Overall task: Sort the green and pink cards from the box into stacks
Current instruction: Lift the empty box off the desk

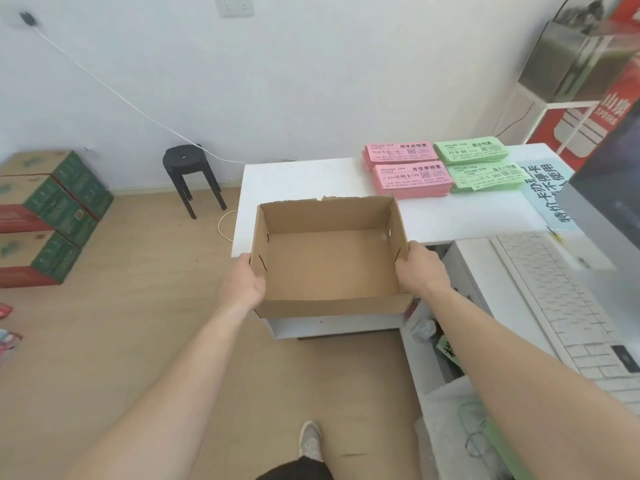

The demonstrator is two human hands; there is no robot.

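An open brown cardboard box [329, 261] with nothing inside is held over the near edge of the white table [294, 181]. My left hand [242, 282] grips its left wall and my right hand [422, 268] grips its right wall. At the table's far right lie two pink card stacks [405, 168] side by side with two green card stacks [478, 164], the pink ones on the left.
A black stool [190, 174] stands left of the table by the wall. Green and red cartons [45, 216] are piled on the floor at far left. A monitor [609, 188] and a white keyboard [561, 299] occupy the desk at right.
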